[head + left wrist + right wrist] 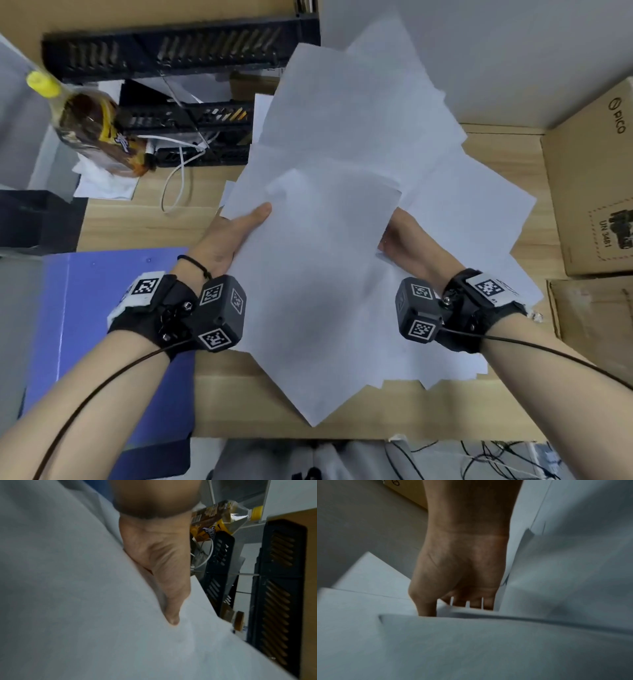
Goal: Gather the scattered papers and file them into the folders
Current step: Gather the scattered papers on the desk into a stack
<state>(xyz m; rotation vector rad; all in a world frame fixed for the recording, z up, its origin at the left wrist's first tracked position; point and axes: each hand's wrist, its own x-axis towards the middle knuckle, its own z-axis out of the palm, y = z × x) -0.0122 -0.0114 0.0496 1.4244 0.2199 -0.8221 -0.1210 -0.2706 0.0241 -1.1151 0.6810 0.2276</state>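
Note:
A loose pile of white papers [325, 257] lies fanned across the wooden desk [239, 404]. My left hand [239, 233] pinches the pile's left edge, thumb [169, 595] lying on top of the papers [85, 601] and fingers hidden beneath. My right hand [404, 236] holds the right side, its fingers tucked out of sight between the sheets. In the right wrist view the hand [458, 574] reaches into overlapping papers [488, 649] that cover the fingertips. A blue folder [102, 325] lies flat on the desk under my left forearm.
Black slotted file trays [178, 51] stand at the back left, with a yellow-capped bottle [92, 123] and a white cable [178, 171] in front. Cardboard boxes [589, 178] line the right edge. The desk's front edge runs just below the papers.

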